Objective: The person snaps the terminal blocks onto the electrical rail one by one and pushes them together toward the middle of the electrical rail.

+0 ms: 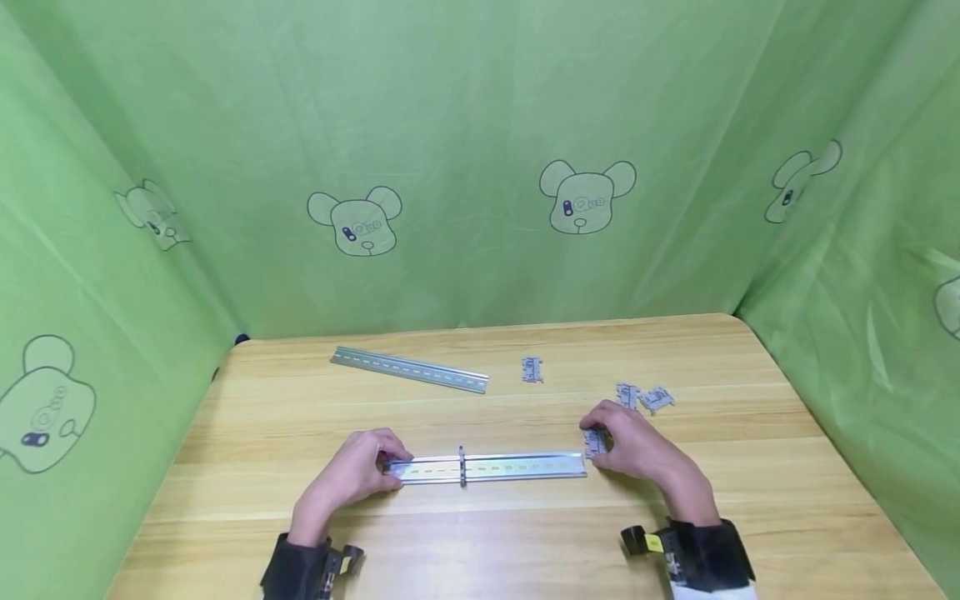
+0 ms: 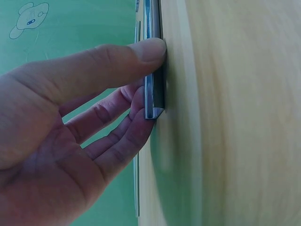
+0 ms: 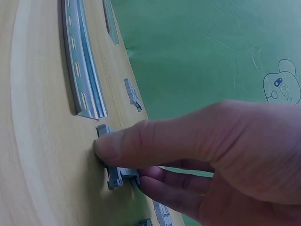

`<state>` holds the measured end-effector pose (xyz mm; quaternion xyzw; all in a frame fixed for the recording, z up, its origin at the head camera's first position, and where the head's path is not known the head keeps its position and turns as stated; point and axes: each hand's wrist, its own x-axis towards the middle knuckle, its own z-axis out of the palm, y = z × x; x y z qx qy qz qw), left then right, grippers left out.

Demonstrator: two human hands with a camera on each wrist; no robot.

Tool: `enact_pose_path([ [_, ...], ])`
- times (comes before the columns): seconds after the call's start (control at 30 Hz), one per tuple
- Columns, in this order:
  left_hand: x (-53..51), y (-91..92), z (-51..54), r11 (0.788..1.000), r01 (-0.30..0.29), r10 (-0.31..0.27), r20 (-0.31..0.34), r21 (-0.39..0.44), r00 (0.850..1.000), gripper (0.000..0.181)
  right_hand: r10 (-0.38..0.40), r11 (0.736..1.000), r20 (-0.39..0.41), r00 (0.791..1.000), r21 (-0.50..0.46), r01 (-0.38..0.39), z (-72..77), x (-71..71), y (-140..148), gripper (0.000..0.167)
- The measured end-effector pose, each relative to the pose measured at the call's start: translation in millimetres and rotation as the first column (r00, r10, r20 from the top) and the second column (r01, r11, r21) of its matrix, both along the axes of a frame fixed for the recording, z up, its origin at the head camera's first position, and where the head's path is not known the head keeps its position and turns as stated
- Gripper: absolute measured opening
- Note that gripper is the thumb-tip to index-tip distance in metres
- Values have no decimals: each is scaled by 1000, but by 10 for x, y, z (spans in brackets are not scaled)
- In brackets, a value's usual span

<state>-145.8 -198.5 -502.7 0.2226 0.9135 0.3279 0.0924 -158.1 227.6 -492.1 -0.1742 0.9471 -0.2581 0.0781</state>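
A slotted metal DIN rail (image 1: 525, 466) lies across the near middle of the table, with one thin grey terminal block (image 1: 462, 467) standing across it left of its middle. My left hand (image 1: 358, 468) grips the rail's left end, thumb on the near edge and fingers on the far side. Just past the right end, my right hand (image 1: 639, 442) pinches another grey terminal block (image 3: 115, 178) between thumb and fingers, apart from the rail. Part of this block is hidden behind the thumb in the right wrist view.
A second DIN rail (image 1: 408, 369) lies slanted at the back left. One loose terminal block (image 1: 532, 369) lies at the back middle. Two more blocks, one left (image 1: 627, 395) and one right (image 1: 657, 399), lie beyond my right hand. Green curtains (image 1: 465, 275) enclose the wooden table.
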Motion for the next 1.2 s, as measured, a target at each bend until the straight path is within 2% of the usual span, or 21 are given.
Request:
enact_pose_path([
  [0.23,-4,-5,-46,1000,-8,7,19,8,1000,33,-6,1000,4,1000,-27,6,21,39,55,50],
  [0.4,3,-9,-51,1000,-11,11,16,7,1000,33,-12,997,2,1000,-79,12,27,48,100,47],
  [0.53,4,-11,-55,1000,-11,11,14,2,1000,34,-13,988,44,999,-156,20,-18,33,138,50],
  [0.63,1,-11,-52,1000,-16,16,18,-2,1000,34,4,968,96,995,-249,21,-54,20,159,55],
  [0.8,-5,-2,-30,1000,-19,19,19,-3,1000,34,72,921,167,983,-389,-1,-83,6,191,58],
  [1.1,-12,-2,-19,1000,-20,20,19,-3,1000,34,196,828,242,950,-560,-29,-89,4,210,57],
  [1.2,-11,2,-13,1000,-19,19,19,0,1000,33,222,817,258,940,-575,-35,-108,-5,214,57],
])
